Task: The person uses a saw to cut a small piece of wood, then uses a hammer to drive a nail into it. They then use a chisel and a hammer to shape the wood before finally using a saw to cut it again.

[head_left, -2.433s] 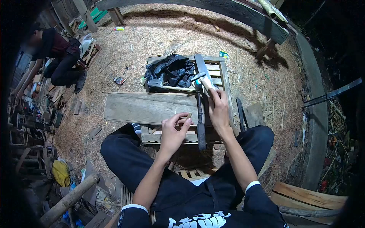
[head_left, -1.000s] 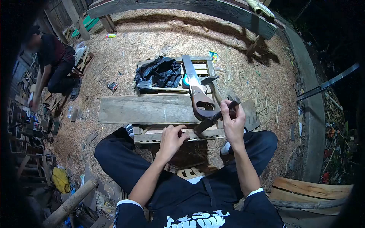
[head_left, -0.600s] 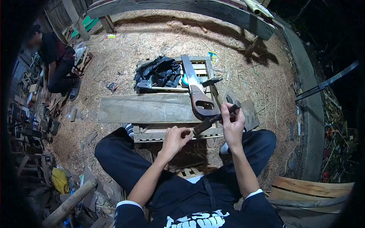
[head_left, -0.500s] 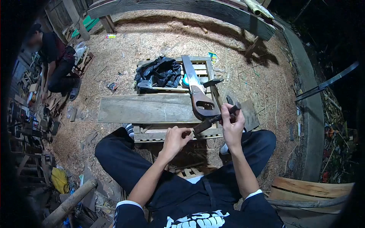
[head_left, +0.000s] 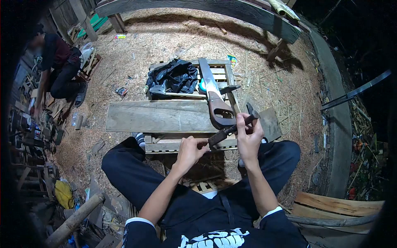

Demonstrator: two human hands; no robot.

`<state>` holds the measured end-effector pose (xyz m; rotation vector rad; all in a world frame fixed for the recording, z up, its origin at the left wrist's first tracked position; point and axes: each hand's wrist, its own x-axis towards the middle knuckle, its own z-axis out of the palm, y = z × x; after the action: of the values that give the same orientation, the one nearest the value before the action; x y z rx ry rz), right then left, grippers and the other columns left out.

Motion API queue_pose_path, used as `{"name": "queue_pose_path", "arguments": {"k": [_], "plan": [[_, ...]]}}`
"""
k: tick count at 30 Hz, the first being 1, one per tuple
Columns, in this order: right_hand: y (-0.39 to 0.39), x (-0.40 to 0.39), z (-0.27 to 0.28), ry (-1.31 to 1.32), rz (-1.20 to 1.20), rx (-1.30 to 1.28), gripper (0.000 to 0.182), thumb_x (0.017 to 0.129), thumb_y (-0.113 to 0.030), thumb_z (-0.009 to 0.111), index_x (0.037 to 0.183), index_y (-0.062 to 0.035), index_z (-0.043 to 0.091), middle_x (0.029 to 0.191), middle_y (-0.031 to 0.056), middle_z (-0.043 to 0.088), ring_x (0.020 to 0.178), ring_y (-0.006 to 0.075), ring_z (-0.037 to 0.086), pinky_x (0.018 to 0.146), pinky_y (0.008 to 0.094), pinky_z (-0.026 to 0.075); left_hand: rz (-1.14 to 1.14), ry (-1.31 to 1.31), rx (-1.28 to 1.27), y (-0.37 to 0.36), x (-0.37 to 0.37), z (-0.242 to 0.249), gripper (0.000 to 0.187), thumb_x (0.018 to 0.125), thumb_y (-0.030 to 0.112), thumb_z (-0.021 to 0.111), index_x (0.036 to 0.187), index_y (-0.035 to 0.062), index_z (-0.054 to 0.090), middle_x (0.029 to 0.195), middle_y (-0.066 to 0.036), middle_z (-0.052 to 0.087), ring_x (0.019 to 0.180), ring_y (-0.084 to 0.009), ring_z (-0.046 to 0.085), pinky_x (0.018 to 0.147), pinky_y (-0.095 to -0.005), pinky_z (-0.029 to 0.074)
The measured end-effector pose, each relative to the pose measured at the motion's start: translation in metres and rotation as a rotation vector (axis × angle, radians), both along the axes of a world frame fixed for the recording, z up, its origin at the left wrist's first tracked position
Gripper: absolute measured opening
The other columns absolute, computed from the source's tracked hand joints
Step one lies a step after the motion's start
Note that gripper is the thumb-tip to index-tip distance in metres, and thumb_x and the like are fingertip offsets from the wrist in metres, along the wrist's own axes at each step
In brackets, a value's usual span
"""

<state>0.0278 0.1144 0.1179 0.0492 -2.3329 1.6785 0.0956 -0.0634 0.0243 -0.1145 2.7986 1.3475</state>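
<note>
My right hand (head_left: 250, 142) is closed around a hammer (head_left: 225, 133) near its dark metal head. The hammer's handle slants down to the left, its thick end close to the fingertips of my left hand (head_left: 191, 152). Thumb and fingers of the left hand are pinched together; what they hold, if anything, is too small to make out. Under the hands stands a low slatted wooden table (head_left: 165, 146). A grey wooden board (head_left: 159, 115) lies across it. A handsaw (head_left: 215, 97) with a brown handle rests over the board's right end.
A black plastic bag (head_left: 175, 78) and a dark tool (head_left: 229, 89) lie on the table's far half. A thick wooden beam (head_left: 198, 5) spans the back. Another person (head_left: 62, 68) crouches at the left among scrap wood. Cut boards (head_left: 339, 206) lie at lower right.
The hammer has turned slightly in my right hand, so its claw now shows more. My left hand has barely moved. The person at the left has reached lower.
</note>
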Motion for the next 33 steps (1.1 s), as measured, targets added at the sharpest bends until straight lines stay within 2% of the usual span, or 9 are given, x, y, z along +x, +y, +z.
{"name": "queue_pose_path", "arguments": {"k": [5,8,12,16,21,23,26,29,33], "plan": [[0.003,-0.001,-0.010,-0.032,-0.052,-0.072,0.022,0.101,-0.022,0.070,0.103,0.0004,0.071,0.085,0.0052,0.069,0.074,0.0107,0.063,0.066,0.0304,0.051,0.033,0.027,0.064,0.001,0.001,-0.016,0.027,0.080,0.024,0.084,0.106,0.0159,0.083,0.081,-0.018,0.068,0.082,-0.0338,0.063,0.083,-0.0433,0.046],[-0.001,0.003,-0.006,0.030,-0.008,0.076,0.021,0.099,-0.019,0.071,0.105,0.0016,0.070,0.084,0.0081,0.069,0.069,0.0146,0.063,0.062,0.0318,0.050,-0.001,0.042,0.033,0.001,0.001,-0.010,0.024,0.079,0.024,0.084,0.101,0.0126,0.084,0.081,-0.018,0.068,0.083,-0.0342,0.063,0.082,-0.0434,0.046],[-0.019,0.018,0.004,0.100,0.039,0.091,0.020,0.098,-0.012,0.069,0.109,0.0048,0.066,0.086,0.0172,0.070,0.072,0.0281,0.070,0.067,0.0448,0.053,-0.004,0.037,0.002,0.001,0.001,-0.008,0.023,0.077,0.021,0.084,0.097,0.0100,0.083,0.082,-0.019,0.069,0.084,-0.0349,0.064,0.083,-0.0443,0.046],[-0.028,0.020,0.009,0.162,0.079,0.159,0.016,0.097,-0.009,0.068,0.101,0.0051,0.062,0.086,0.0229,0.066,0.075,0.0410,0.067,0.068,0.0475,0.051,-0.014,0.038,0.027,-0.003,-0.001,0.000,0.024,0.075,0.020,0.084,0.095,0.0063,0.082,0.088,-0.018,0.071,0.087,-0.0346,0.065,0.085,-0.0440,0.048],[-0.030,0.023,0.010,0.258,0.101,0.178,0.016,0.097,-0.010,0.068,0.099,0.0038,0.060,0.087,0.0228,0.064,0.075,0.0416,0.065,0.068,0.0483,0.049,-0.061,0.391,0.016,-0.002,-0.012,0.026,0.039,0.076,0.019,0.083,0.110,0.0026,0.076,0.103,-0.017,0.072,0.094,-0.0352,0.066,0.090,-0.0445,0.049],[-0.029,0.022,0.007,0.138,0.110,0.112,0.016,0.097,-0.010,0.069,0.099,0.0035,0.060,0.086,0.0229,0.063,0.075,0.0425,0.065,0.068,0.0485,0.049,-0.189,0.581,0.100,0.000,-0.018,0.038,0.050,0.076,0.009,0.082,0.121,-0.0038,0.066,0.104,-0.020,0.072,0.101,-0.0362,0.070,0.086,-0.0442,0.055],[-0.024,0.021,0.005,0.127,0.137,0.120,0.019,0.096,-0.012,0.071,0.100,0.0036,0.060,0.088,0.0228,0.063,0.076,0.0431,0.064,0.069,0.0485,0.050,-0.157,0.514,0.362,0.015,-0.021,0.040,0.042,0.080,0.005,0.076,0.120,-0.0020,0.067,0.105,-0.020,0.071,0.099,-0.0390,0.067,0.089,-0.0469,0.052],[-0.019,0.023,0.012,0.132,0.170,0.154,0.024,0.095,-0.016,0.074,0.099,0.0036,0.061,0.090,0.0224,0.063,0.079,0.0425,0.065,0.068,0.0481,0.050,-0.171,0.427,0.355,0.019,-0.021,0.040,0.044,0.080,0.000,0.073,0.122,-0.0045,0.065,0.103,-0.022,0.070,0.099,-0.0409,0.067,0.088,-0.0457,0.054],[0.001,0.032,0.052,0.051,0.187,0.067,0.046,0.092,-0.033,0.080,0.120,-0.0012,0.061,0.101,0.0161,0.069,0.085,0.0258,0.071,0.071,0.0404,0.055,-0.141,0.514,0.244,0.019,-0.020,0.045,0.042,0.085,-0.002,0.072,0.127,-0.0023,0.064,0.105,-0.025,0.072,0.095,-0.0409,0.072,0.081,-0.0433,0.058]]}}
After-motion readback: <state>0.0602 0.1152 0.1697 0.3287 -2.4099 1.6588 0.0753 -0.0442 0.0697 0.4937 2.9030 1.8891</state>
